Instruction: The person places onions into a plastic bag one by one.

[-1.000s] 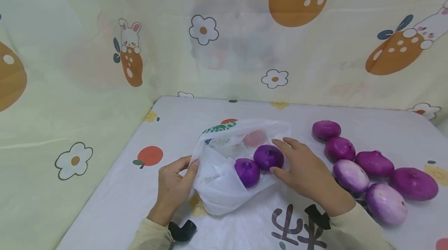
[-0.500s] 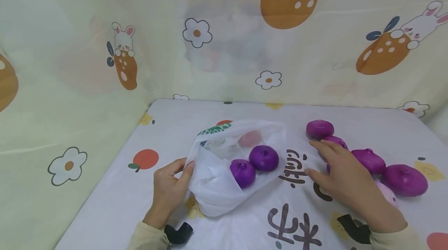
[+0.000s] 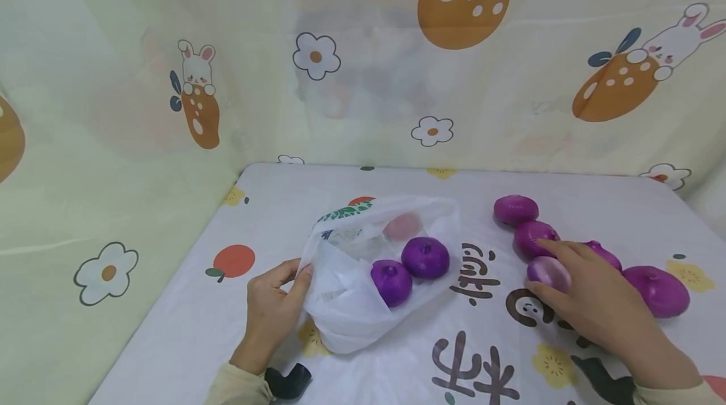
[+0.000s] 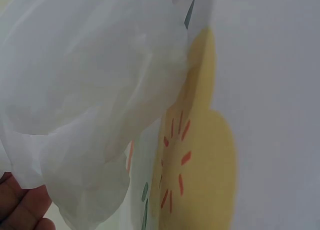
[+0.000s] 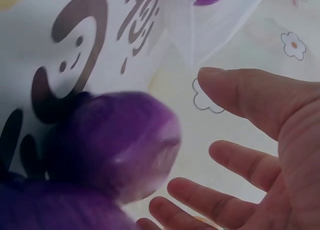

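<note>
My left hand [image 3: 274, 310] pinches the left edge of a white plastic bag [image 3: 347, 324], whose mouth gapes upward. Two purple onions [image 3: 425, 258] lie against each other in the bag's mouth. Over to the right, my right hand [image 3: 609, 307] hovers with spread fingers above a pale-purple onion [image 3: 547, 273], partly hiding it. In the right wrist view the thumb and fingers stand apart from an onion [image 5: 120, 145], with nothing held. The left wrist view has the bag's thin folds [image 4: 95, 84] in front of the fingertips [image 4: 30, 210].
Around the right hand lie more onions: one at the back [image 3: 515, 210], one just in front of it [image 3: 533, 238], one partly covered [image 3: 604, 256] and a large one [image 3: 656, 291] at the right. A printed cloth [image 3: 482, 354] covers the table. A patterned curtain [image 3: 363, 96] hangs behind.
My right hand has left the onion in the bag and moved right to the loose onions. The left hand keeps its hold on the bag. The head view has shifted slightly.
</note>
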Demonstrator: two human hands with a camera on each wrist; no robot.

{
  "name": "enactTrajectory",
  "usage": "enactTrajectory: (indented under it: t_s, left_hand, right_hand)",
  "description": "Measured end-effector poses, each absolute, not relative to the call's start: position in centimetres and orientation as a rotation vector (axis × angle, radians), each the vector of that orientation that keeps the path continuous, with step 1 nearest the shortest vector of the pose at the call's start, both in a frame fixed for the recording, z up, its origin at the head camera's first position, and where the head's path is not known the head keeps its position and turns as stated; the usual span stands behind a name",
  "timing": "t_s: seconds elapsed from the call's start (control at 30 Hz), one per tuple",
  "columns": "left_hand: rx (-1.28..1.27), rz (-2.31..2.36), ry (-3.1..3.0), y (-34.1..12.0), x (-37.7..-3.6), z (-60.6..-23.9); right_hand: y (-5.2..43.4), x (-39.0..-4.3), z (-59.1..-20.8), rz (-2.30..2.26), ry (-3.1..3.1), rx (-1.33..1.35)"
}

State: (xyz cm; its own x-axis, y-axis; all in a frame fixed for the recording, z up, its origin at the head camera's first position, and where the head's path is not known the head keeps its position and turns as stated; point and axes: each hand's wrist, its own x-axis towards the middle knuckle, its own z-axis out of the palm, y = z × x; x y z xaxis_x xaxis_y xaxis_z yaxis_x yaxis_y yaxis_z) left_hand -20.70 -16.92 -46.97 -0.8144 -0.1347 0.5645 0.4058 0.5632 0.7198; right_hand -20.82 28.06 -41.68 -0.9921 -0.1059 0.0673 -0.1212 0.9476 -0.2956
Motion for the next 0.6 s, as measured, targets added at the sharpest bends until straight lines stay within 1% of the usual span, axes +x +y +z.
enactTrajectory:
  t_s: [0.6]
  left_hand:
    - [-0.234,-1.209,-2.198,-17.0,-20.9,-47.3]
  right_hand:
    - [29.8,-21.7,-42.6,0.48,-3.09,0.199]
